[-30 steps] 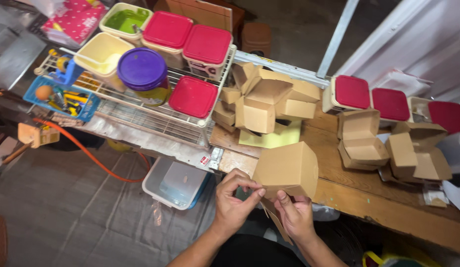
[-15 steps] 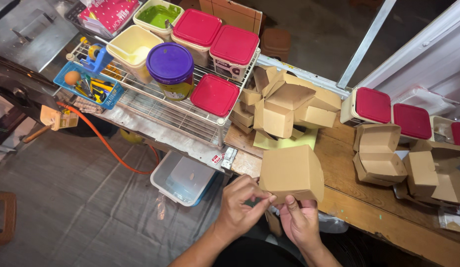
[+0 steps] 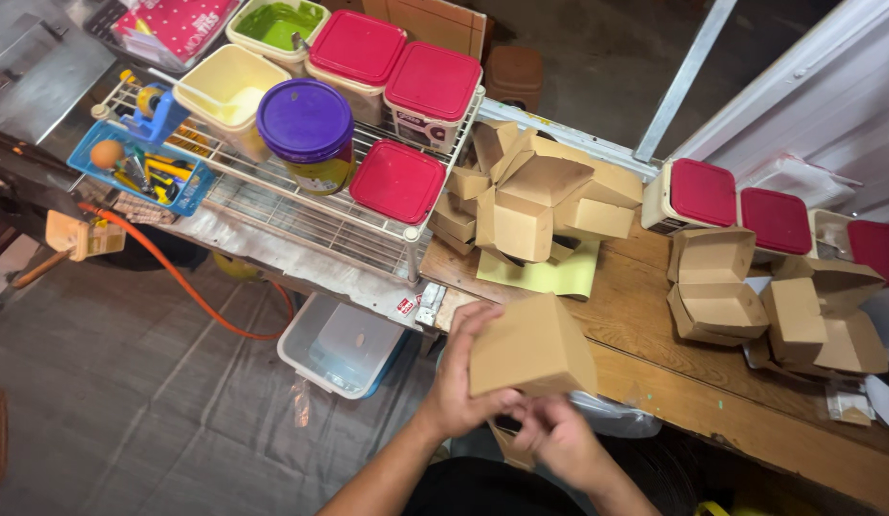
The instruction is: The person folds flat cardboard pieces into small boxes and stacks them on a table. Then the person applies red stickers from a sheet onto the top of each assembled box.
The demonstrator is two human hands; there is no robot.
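Head view. Brown box held up over the near edge of the wooden table, at its left end. Left hand wrapped round the box's left side, fingers curled over the edge, thumb underneath, gripping it. Right hand under the box's near bottom edge, fingers bent and touching the cardboard; how tightly closed, impossible to tell, since the box hides the tips.

Farther back on the table, near its far left corner, a heap of folded boxes piled loosely, resting partly on a yellow-green sheet. Toward the right end, more open boxes with flaps up, well apart from the held one. Along the far edge, red-lidded tubs in a row.

Left of the table, touching its end, a white wire rack. On the rack: a jar with a purple lid, three tubs with red lids, an open yellow tub and an open green tub. At the rack's left end, a blue basket of small tools.

On the floor below the rack, a clear bin and an orange hose curving past it.
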